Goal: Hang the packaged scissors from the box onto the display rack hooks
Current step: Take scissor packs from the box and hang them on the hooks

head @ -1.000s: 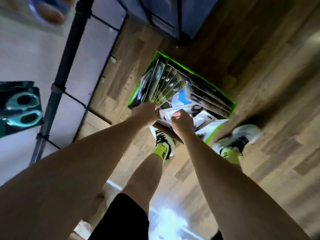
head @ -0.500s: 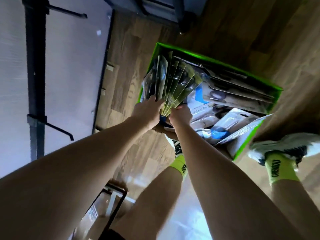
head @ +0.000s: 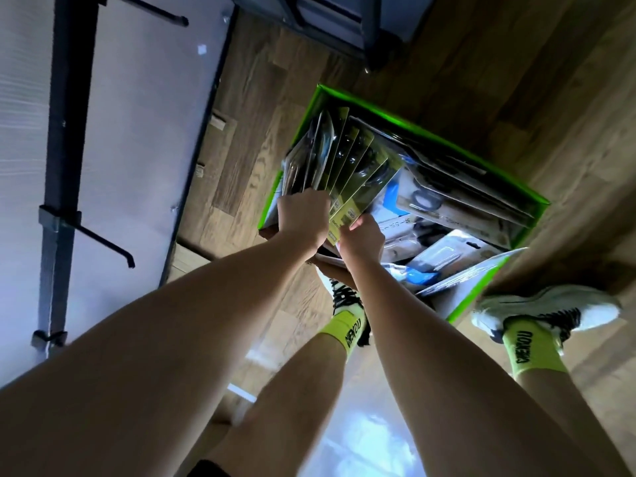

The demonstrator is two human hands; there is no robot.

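Head view: fanned packs (head: 347,166) of scissors, upright over the box (head: 512,187), gripped at their lower ends by left hand (head: 303,218) and pinched by right hand (head: 361,237). More packs lie loose in the box. Rack (head: 65,132) with hooks (head: 106,244) to the left. Wood floor (head: 550,80).

I see both of my bare arms stretched forward and down, close together at the wrists. My left hand (head: 303,218) is seen from the back, knuckles up, fingers curled under and gripping the packs (head: 347,166) at their lower ends. My right hand (head: 363,237) sits just beside it, touching the same packs, fingers curled onto their near edge. Both forearms run nearly straight, elbows out of view.
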